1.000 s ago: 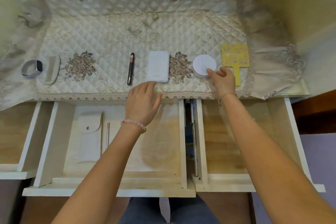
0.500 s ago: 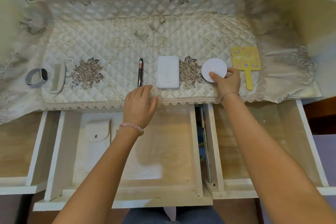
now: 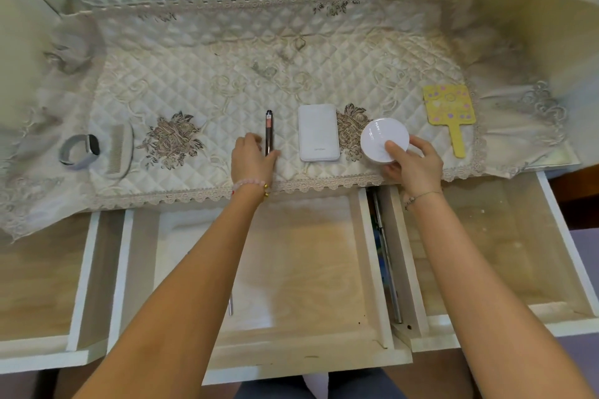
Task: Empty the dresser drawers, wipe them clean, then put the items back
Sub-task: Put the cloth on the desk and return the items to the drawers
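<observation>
On quilted cloth (image 3: 227, 74), right hand (image 3: 413, 168) clasping white compact (image 3: 384, 139), left hand (image 3: 251, 159) touching pen (image 3: 269, 131)

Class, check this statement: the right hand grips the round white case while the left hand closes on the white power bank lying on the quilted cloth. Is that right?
Not quite. In the head view the right hand does grip the round white case, but the left hand closes on the dark pen, not the white power bank, which lies untouched on the quilted cloth.
</observation>
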